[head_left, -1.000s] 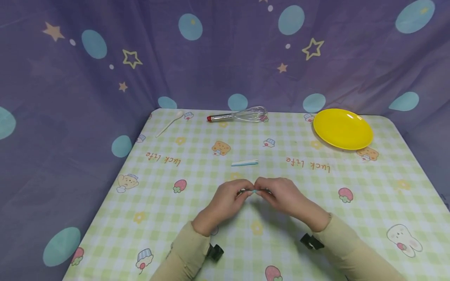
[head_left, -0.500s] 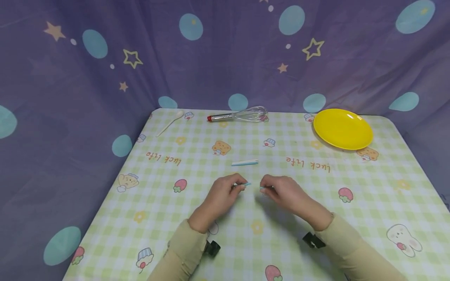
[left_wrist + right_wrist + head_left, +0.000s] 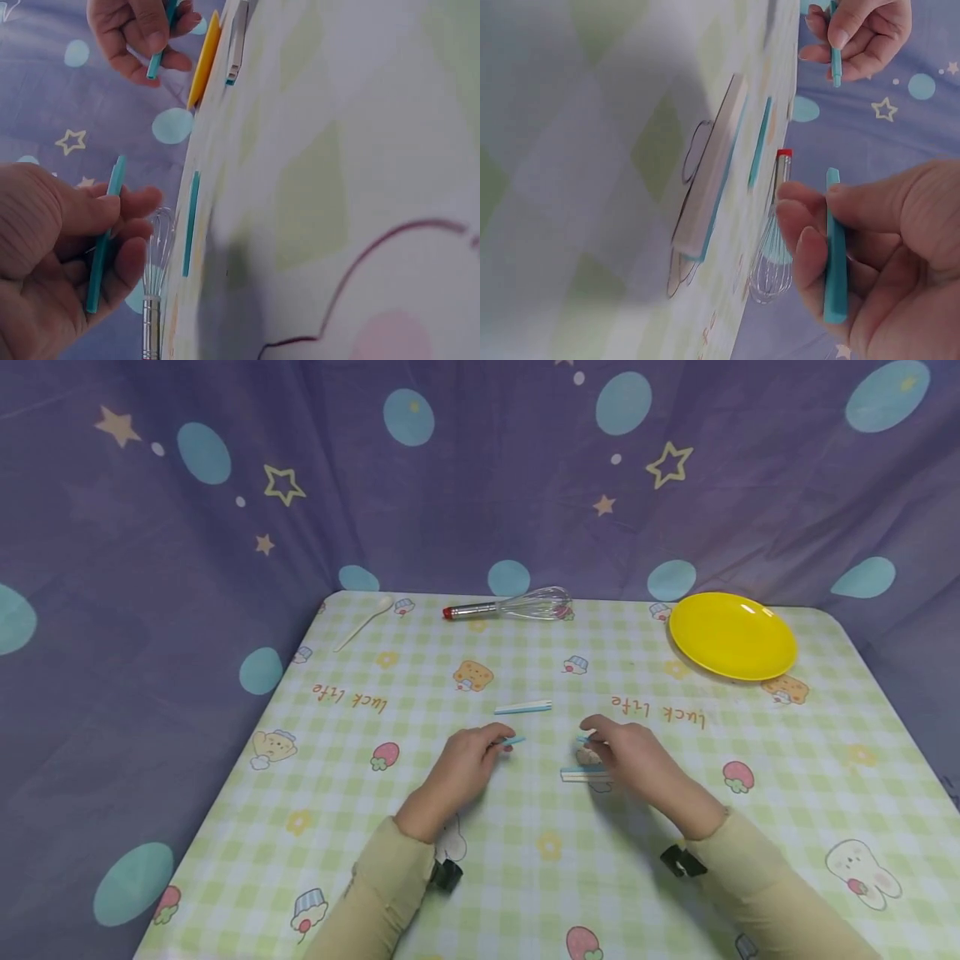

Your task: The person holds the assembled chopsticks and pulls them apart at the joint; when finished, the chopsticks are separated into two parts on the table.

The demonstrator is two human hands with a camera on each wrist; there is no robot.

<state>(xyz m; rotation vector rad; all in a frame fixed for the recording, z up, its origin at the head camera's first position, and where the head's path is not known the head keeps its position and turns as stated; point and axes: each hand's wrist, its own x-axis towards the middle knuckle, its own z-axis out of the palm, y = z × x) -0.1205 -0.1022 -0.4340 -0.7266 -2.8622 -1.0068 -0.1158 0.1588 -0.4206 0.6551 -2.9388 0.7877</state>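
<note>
My left hand (image 3: 467, 767) pinches a short teal stick (image 3: 105, 232) between thumb and fingers, above the tablecloth. In the right wrist view that stick shows a narrower tip on its lower end. Across a gap, my right hand (image 3: 637, 766) holds another teal stick (image 3: 835, 247) of similar size, its far end flat. Below the right hand lies a white and teal bar (image 3: 585, 775), partly covered by the fingers in the head view. A second white and teal bar (image 3: 522, 707) lies farther back, between and beyond the hands.
Along the back edge lie a white long-handled spoon (image 3: 365, 622), a whisk (image 3: 506, 606) with a red handle end, and a yellow plate (image 3: 731, 635) at the right. A checked tablecloth (image 3: 480, 902) covers the table, and a purple curtain (image 3: 480, 510) hangs behind.
My hands, together at first around something teal, have drawn apart, each with a teal stick. Both have shifted slightly forward. The bar under the right hand has come into view.
</note>
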